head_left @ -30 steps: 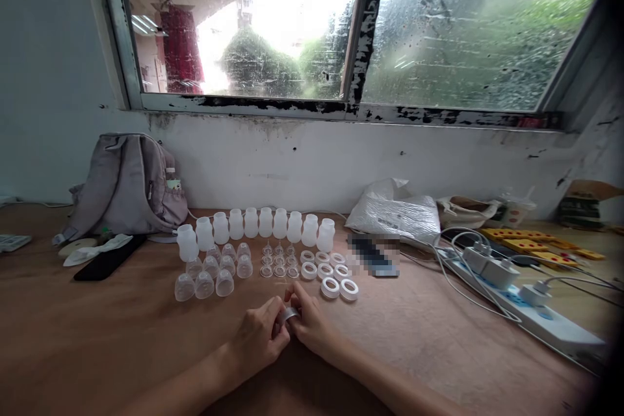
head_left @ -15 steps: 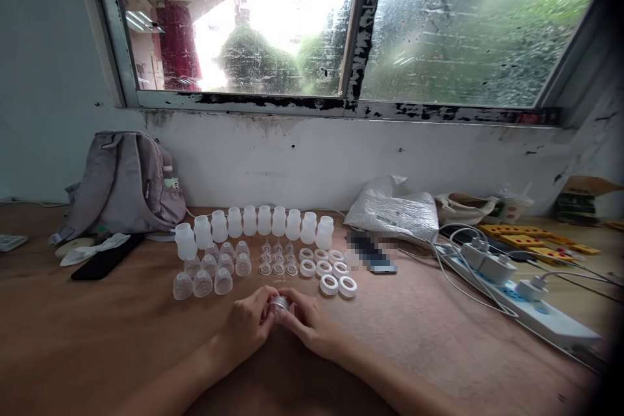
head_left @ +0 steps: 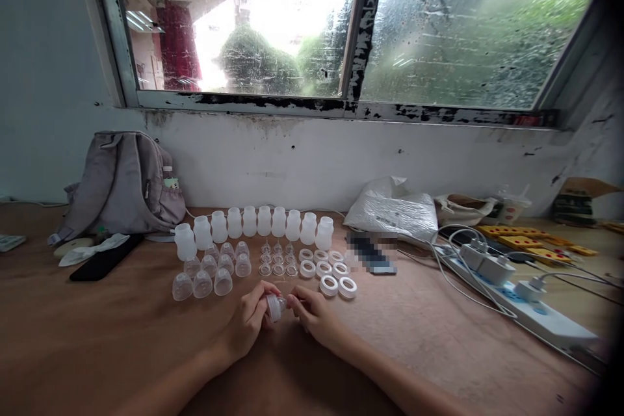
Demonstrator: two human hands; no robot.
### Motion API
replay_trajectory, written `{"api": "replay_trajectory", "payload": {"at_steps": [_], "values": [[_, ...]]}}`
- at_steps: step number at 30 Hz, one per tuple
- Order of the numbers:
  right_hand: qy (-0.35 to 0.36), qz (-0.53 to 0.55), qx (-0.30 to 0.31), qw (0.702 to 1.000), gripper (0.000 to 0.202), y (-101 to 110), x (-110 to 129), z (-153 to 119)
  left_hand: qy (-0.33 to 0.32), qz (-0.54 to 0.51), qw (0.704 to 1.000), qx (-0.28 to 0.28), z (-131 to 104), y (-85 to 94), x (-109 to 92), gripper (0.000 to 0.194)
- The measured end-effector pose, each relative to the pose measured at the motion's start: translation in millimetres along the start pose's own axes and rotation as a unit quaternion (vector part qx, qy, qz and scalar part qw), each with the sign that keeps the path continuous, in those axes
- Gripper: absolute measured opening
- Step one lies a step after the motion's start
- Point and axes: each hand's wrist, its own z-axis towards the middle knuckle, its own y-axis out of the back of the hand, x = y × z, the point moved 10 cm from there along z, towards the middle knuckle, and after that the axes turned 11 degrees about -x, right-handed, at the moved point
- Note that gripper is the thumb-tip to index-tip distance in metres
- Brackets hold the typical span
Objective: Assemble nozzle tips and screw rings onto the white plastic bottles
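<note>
My left hand (head_left: 251,315) grips a white bottle collar ring (head_left: 273,307) turned on its side. A clear bottle nipple (head_left: 282,303) sticks out of the ring toward the right. The fingertips of my right hand (head_left: 312,313) are pinched together at the nipple's tip. Just beyond my hands lie clear nipples (head_left: 277,268) in rows, with white collar rings (head_left: 328,285) to their right. Several clear domed caps (head_left: 203,283) stand to the left. Behind them frosted bottles (head_left: 249,221) stand upright in a curved row.
A backpack (head_left: 117,182) leans on the wall at the left, near a black phone-like slab (head_left: 104,259). To the right are a silver plastic bag (head_left: 397,211), a partly blurred phone (head_left: 383,266), and a power strip (head_left: 550,318) with cables. Yellow pieces (head_left: 517,234) lie behind the strip.
The ring has tipped onto its side in my left hand, its nipple now showing. My right hand has shifted slightly right, from the ring to the nipple's tip.
</note>
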Motion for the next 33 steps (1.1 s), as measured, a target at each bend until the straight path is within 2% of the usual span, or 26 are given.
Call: {"api": "replay_trajectory", "payload": {"at_steps": [2,4,7,12,15,18,20,21,23,25,27,30,33], "values": [[-0.020,0.026,-0.006,0.999,0.034,1.1,-4.4,0.3,0.027,-0.066,0.997,0.013,-0.1,-3.5,4.0,0.026],[-0.025,0.041,-0.006,0.999,0.033,1.4,-5.0,0.2,0.034,-0.082,0.996,0.021,-0.1,-5.8,5.5,0.028],[-0.002,0.019,-0.001,1.000,0.030,2.2,0.2,0.2,0.022,-0.013,0.999,0.019,0.5,-5.9,5.4,0.031],[0.066,-0.059,-0.006,0.996,0.025,6.8,15.4,0.5,-0.048,0.144,0.988,0.010,4.1,-3.1,-8.7,0.019],[0.100,-0.089,-0.018,0.991,0.022,11.3,23.9,0.2,-0.098,0.187,0.977,0.016,3.5,-4.6,-20.3,0.019],[0.120,-0.108,0.002,0.987,0.025,13.1,24.5,3.9,-0.150,0.219,0.964,0.014,-2.2,-5.2,-30.1,0.020],[0.114,-0.125,-0.009,0.985,0.029,23.6,16.4,14.4,-0.190,0.231,0.954,0.015,-7.8,-6.2,-36.3,0.023],[0.104,-0.138,-0.035,0.984,0.030,34.7,9.4,22.9,-0.209,0.232,0.950,0.013,-10.3,-6.2,-39.2,0.026],[0.075,-0.179,-0.128,0.973,0.027,67.7,-8.0,42.8,-0.239,0.231,0.943,0.005,-13.8,-5.6,-42.8,0.029],[0.034,-0.227,-0.229,0.946,0.026,104.2,-27.9,61.0,-0.250,0.234,0.940,-0.005,-14.4,-4.4,-42.1,0.030],[-0.022,-0.273,-0.304,0.913,0.040,134.1,-48.5,75.3,-0.246,0.239,0.939,-0.006,-13.4,-4.6,-37.6,0.030],[-0.104,-0.328,-0.291,0.893,0.059,147.4,-77.4,96.7,-0.240,0.241,0.941,-0.006,-11.7,-5.1,-32.1,0.027],[-0.190,-0.356,-0.264,0.876,0.068,148.2,-100.3,106.6,-0.251,0.244,0.937,-0.014,-11.3,-4.7,-34.3,0.022]]}}
